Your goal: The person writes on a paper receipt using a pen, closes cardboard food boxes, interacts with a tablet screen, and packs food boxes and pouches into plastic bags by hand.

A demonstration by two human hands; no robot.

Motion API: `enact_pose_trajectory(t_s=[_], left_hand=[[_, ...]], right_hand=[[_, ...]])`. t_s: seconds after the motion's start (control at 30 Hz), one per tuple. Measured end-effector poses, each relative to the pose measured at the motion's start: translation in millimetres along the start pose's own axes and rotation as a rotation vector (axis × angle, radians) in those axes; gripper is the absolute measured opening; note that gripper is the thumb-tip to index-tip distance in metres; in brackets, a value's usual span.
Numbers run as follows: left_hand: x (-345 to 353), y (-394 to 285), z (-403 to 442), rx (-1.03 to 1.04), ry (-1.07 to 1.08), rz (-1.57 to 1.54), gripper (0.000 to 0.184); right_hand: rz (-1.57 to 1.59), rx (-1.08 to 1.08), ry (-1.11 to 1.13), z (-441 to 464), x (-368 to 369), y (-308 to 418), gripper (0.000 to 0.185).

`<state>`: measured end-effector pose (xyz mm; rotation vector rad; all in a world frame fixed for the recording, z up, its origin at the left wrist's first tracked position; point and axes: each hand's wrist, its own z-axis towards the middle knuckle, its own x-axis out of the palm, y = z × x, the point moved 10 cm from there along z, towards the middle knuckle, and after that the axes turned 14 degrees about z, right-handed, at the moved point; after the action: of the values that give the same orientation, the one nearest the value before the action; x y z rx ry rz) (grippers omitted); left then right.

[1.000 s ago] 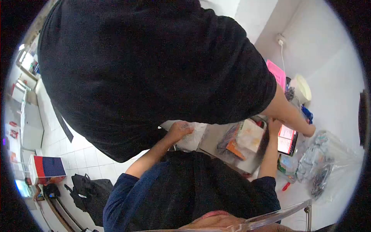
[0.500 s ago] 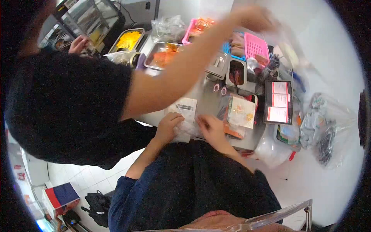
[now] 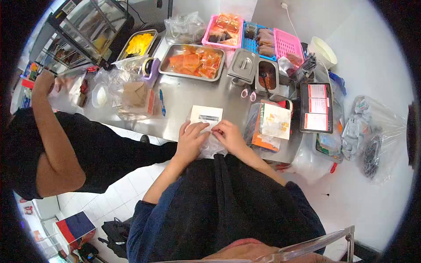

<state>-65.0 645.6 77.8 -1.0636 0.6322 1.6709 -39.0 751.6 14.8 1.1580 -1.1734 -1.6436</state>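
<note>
A white printed card or packet (image 3: 206,113) in clear plastic lies at the front edge of the steel table (image 3: 175,94). My left hand (image 3: 191,139) rests on the left side of the plastic, its fingers spread. At the right side, my right hand (image 3: 230,136) pinches the plastic between thumb and fingertips. The lower part of the plastic bunches between both hands and my apron. Right of my hands lie bagged white and orange packets (image 3: 275,122). Beyond them a tablet (image 3: 316,107) shows red and white panels.
Behind stand a tray of orange food (image 3: 191,62), a tray of yellow food (image 3: 139,44), a lidded steel container (image 3: 242,65), pink scissors (image 3: 248,95) and a pink basket (image 3: 290,47). A co-worker (image 3: 57,144) is at the left. Plastic bags (image 3: 368,136) hang right.
The co-worker has moved away to the left, uncovering the table. My right hand has come from near the tablet to the plastic; my left hand is now there too.
</note>
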Motion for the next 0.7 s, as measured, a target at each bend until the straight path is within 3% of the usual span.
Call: enact_pose_trajectory(t_s=[0.13,0.23,0.33,0.43,0.53,0.7], left_hand=[[13.8,-1.0,5.1,0.040,0.113,-0.015,0.025],[30.0,8.4,5.6,-0.070,0.225,-0.229,0.025],[42.1,37.0,-3.6,-0.320,0.215,-0.359,0.022],[87.4,62.2,-37.2,-0.838,0.326,-1.038,0.018],[105.9,59.9,-60.1,-1.110,0.319,-1.366,0.019],[108.8,61.4,-64.6,-1.133,0.308,-1.444,0.019]], right_hand=[[0.002,-0.058,-0.034,2.2,1.4,-2.9,0.012],[0.110,-0.084,0.006,1.1,0.7,-0.3,0.013],[0.023,-0.192,-0.172,-4.8,-11.6,20.2,0.015],[0.102,-0.159,-0.040,-12.5,6.4,17.0,0.018],[-0.033,-0.393,0.073,-16.6,32.9,36.9,0.018],[0.054,-0.471,0.124,-16.8,36.0,38.2,0.014]])
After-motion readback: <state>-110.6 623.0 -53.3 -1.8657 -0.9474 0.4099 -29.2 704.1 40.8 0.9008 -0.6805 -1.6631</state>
